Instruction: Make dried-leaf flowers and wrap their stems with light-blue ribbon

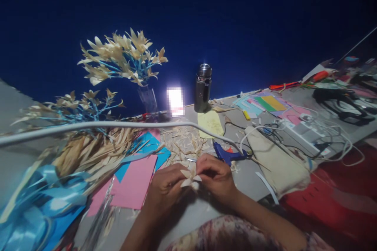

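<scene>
Between my hands, near the front of the table, is a small pale flower with pointed petals (190, 179), seemingly made of dry husk. My left hand (168, 185) pinches it from the left side. Fingers of my right hand (217, 177) are closed on its right edge, by an upper petal. Just beyond the hands lie scissors, of which a metal part (191, 159) shows. A blue glue gun (227, 153) rests on the table behind my right hand. Pink paper sheets (134, 182) lie left of my left hand.
Dry husks (73, 153) and light-blue ribbon (53, 192) crowd the left. Behind them stands a glass vase (147, 98) of finished husk flowers (123, 55). A dark flask (202, 90) stands at the back. A white cable (118, 124) crosses in front; a power strip (304, 135) sits right.
</scene>
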A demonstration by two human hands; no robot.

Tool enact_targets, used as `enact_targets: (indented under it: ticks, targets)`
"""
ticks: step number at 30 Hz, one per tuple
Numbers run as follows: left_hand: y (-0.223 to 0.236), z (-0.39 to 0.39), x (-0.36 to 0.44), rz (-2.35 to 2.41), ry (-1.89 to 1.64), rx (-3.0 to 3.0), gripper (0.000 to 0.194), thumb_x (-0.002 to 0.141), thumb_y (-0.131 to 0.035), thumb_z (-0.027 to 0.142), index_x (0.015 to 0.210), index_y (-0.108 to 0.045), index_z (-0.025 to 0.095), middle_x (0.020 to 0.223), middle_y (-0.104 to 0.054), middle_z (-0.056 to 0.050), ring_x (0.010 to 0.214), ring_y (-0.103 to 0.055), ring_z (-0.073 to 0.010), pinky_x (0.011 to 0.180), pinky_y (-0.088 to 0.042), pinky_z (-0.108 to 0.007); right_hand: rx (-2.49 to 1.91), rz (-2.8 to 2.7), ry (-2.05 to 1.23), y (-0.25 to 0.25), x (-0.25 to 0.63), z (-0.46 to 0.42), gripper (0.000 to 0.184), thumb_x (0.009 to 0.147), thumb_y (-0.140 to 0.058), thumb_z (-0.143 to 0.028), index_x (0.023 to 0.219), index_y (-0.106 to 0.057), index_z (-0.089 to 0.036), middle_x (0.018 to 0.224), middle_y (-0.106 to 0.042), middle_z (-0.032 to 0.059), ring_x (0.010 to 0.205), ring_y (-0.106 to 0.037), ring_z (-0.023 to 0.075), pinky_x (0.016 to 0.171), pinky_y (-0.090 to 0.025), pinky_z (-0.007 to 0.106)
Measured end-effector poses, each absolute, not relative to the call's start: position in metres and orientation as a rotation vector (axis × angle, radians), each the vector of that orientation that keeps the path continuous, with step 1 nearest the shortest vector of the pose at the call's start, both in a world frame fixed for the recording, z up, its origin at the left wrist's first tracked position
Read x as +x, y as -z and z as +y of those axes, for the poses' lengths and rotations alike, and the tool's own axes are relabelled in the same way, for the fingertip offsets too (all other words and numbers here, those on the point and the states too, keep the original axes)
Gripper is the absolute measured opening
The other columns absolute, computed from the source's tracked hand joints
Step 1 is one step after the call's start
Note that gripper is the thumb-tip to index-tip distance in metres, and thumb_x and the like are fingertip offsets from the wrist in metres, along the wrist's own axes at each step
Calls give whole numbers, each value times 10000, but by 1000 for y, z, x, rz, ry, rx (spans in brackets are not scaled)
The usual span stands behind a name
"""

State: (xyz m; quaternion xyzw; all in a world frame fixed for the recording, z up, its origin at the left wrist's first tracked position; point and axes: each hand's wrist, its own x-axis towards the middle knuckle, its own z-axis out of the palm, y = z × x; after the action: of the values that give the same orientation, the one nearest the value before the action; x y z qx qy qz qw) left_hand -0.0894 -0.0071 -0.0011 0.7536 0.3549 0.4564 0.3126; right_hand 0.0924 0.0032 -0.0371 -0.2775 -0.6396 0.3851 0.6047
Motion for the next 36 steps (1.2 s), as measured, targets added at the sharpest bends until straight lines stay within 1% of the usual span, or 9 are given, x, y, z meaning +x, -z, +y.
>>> enact_targets:
  ticks: [3, 7, 12, 16, 21, 25, 30, 33, 36]
  targets:
    - [0, -7, -89, 908, -1181, 1975, 204, 921, -630, 125, 759, -721, 210, 715, -717, -5, 644, -661, -138, 615, -471, -216, -618, -1430, -947, 40, 91, 1, 167, 919, -761, -361, 826, -751, -224, 778, -654, 27, 716, -612, 160, 638, -474, 275]
    - [1, -11, -89, 927, -1142, 1936, 196, 927, -620, 122, 785, -719, 216, 722, -705, -1, 651, -652, -139, 622, -464, -222, -654, -1394, -1017, 38, 91, -1, 221, 896, -781, -399, 787, -739, -211, 757, -651, 32, 713, -613, 167, 645, -477, 285]
    - [3, -16, -87, 945, -1113, 1914, 206, 952, -592, 147, 779, -681, 213, 727, -679, -12, 661, -628, -154, 626, -452, -245, -687, -1252, -1327, 34, 91, -4, 342, 767, -876, -487, 719, -704, -196, 747, -642, 26, 699, -604, 162, 667, -489, 290]
    - [4, -19, -85, 925, -1163, 1919, 189, 957, -583, 134, 812, -667, 220, 732, -662, -1, 665, -610, -145, 627, -444, -237, -686, -1111, -1560, 34, 92, -4, 376, 677, -936, -464, 713, -681, -190, 745, -634, 14, 679, -593, 150, 657, -496, 276]
    - [10, -24, -82, 942, -1192, 1879, 176, 941, -607, 102, 830, -674, 223, 740, -652, 8, 683, -616, -136, 653, -448, -237, -644, -1037, -1726, 33, 93, -3, 365, 638, -966, -373, 702, -664, -178, 744, -633, -5, 662, -580, 119, 654, -484, 235]
    - [13, -24, -81, 930, -1207, 1804, 176, 910, -659, 104, 773, -678, 213, 700, -635, 11, 646, -595, -133, 627, -440, -246, -644, -1046, -1795, 32, 95, -1, 394, 603, -982, -363, 700, -653, -170, 748, -641, -6, 664, -583, 115, 642, -481, 225]
    - [11, -21, -79, 918, -1230, 1657, 202, 863, -711, 150, 671, -668, 197, 639, -609, 5, 601, -555, -146, 582, -423, -269, -675, -1091, -1834, 33, 99, 0, 427, 600, -980, -421, 771, -681, -168, 746, -650, -10, 626, -574, 99, 622, -468, 218]
    - [13, -19, -79, 956, -1244, 1611, 205, 859, -701, 164, 658, -676, 195, 635, -619, -3, 592, -553, -154, 575, -421, -284, -752, -1137, -1765, 32, 102, 1, 394, 631, -959, -417, 804, -705, -170, 714, -638, -18, 586, -535, 89, 583, -437, 211]
    - [14, -18, -81, 1007, -1271, 1661, 194, 856, -682, 137, 673, -671, 200, 646, -630, -3, 603, -564, -156, 583, -422, -287, -872, -1220, -1605, 31, 107, 2, 312, 679, -915, -385, 793, -719, -171, 691, -628, -13, 585, -514, 100, 547, -407, 210]
